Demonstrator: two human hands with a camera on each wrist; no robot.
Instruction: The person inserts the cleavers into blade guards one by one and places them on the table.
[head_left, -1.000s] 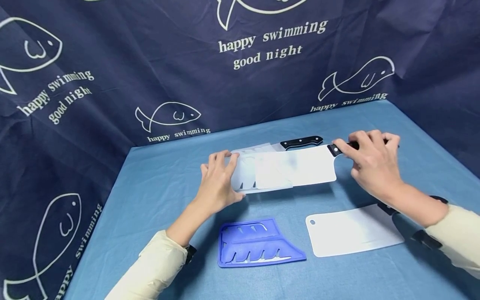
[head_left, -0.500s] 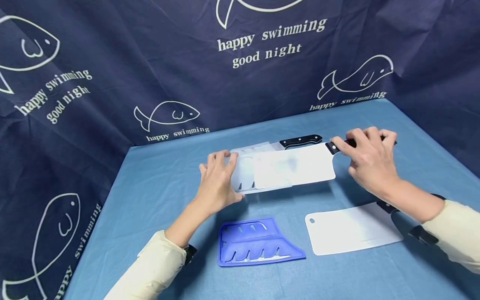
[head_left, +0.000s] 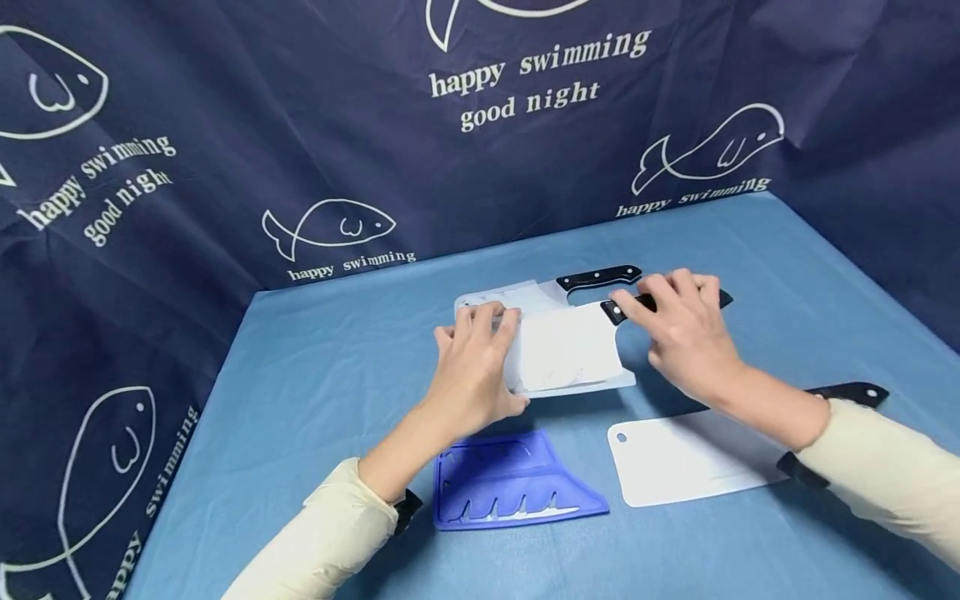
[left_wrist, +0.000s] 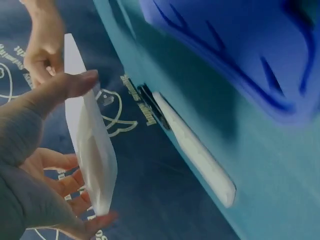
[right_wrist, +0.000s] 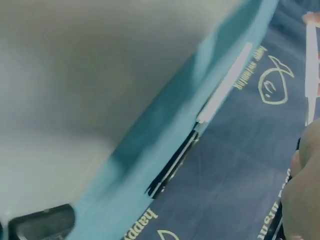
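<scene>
Room to pass at L & far R of blue tbl [head_left: 322, 375], but sheathed cleaver [head_left: 552, 292] blocks behind held cleaver [head_left: 572, 343], & blue sheath [head_left: 517, 487] + bare cleaver [head_left: 693, 458] obstruct nearer, w/ slim gap btwn

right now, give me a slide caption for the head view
Left hand holding a white cover, right hand gripping the black handle of a cleaver slotted into the cover.

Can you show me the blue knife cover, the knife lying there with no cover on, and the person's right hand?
Blue knife cover [head_left: 513, 485]: head view, middle of its flat face.
Uncovered knife [head_left: 686, 460]: head view, middle of its blade.
Right hand [head_left: 685, 337]: head view, back of the hand.
</scene>
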